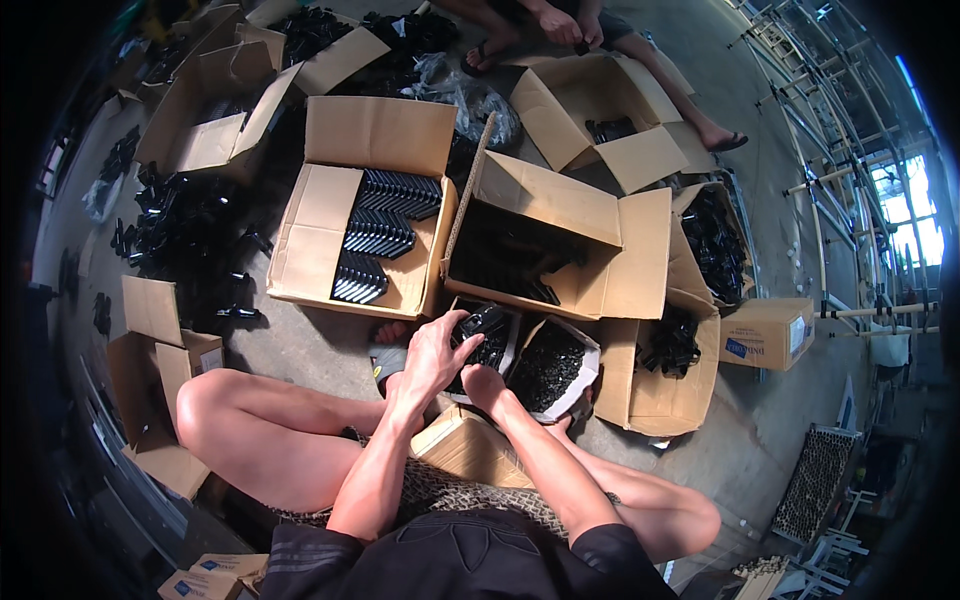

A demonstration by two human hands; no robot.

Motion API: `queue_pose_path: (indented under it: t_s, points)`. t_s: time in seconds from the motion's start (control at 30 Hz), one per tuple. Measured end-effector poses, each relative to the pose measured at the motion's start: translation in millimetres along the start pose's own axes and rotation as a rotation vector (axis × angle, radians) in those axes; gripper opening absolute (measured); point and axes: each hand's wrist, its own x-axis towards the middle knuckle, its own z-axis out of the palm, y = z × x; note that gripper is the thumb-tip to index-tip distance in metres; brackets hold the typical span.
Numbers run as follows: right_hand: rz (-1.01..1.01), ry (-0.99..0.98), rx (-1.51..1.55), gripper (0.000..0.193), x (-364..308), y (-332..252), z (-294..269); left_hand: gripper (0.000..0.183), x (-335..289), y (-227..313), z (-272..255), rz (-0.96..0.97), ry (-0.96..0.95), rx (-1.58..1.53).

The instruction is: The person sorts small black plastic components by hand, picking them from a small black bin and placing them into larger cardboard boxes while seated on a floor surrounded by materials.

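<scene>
My left hand (432, 352) is closed, thumb and fingers on the edge of a glossy black plastic part (486, 322). The part is over a white-rimmed container of black pieces between my knees. My right hand (484, 386) is beside it at the same container, bent at the wrist, its fingers hidden from view. Just to the right stands a second white-rimmed container (553, 368) full of small black pieces. Beyond my hands, an open carton (315, 235) holds rows of neatly stacked black parts (375, 236). Next to it is another open carton (548, 200) with dark parts in its shadowed inside.
Cartons of loose black parts stand at right (660, 385) and far right (712, 243). A closed box (768, 335) sits beyond them. Black parts lie heaped on the floor (185, 225) at left. Another person's hands (572, 24) are above an open carton (590, 110) at the far side.
</scene>
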Motion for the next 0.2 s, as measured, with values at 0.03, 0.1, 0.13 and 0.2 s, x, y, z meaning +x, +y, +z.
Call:
queue_pose_path:
  t_s: [0.03, 0.1, 0.13, 0.2]
  points:
    - [0.021, -0.003, 0.068, 0.016, -0.7, -0.3, -7.7, 0.042, -0.9, -0.4, 0.7, 0.013, 0.009, 0.012]
    - [0.057, -0.014, 0.202, 0.016, -10.0, 0.7, -29.6, 0.042, -3.7, -0.3, -4.2, 0.018, 0.029, 0.023]
    - [0.152, 0.094, 0.402, 0.018, -21.2, 1.4, -41.6, 0.042, -4.7, -2.7, -3.2, 0.027, 0.041, 0.039]
    - [0.278, 0.211, 0.821, 0.023, -42.2, 10.3, -79.6, 0.042, -4.0, -6.2, 1.2, 0.04, 0.051, 0.048]
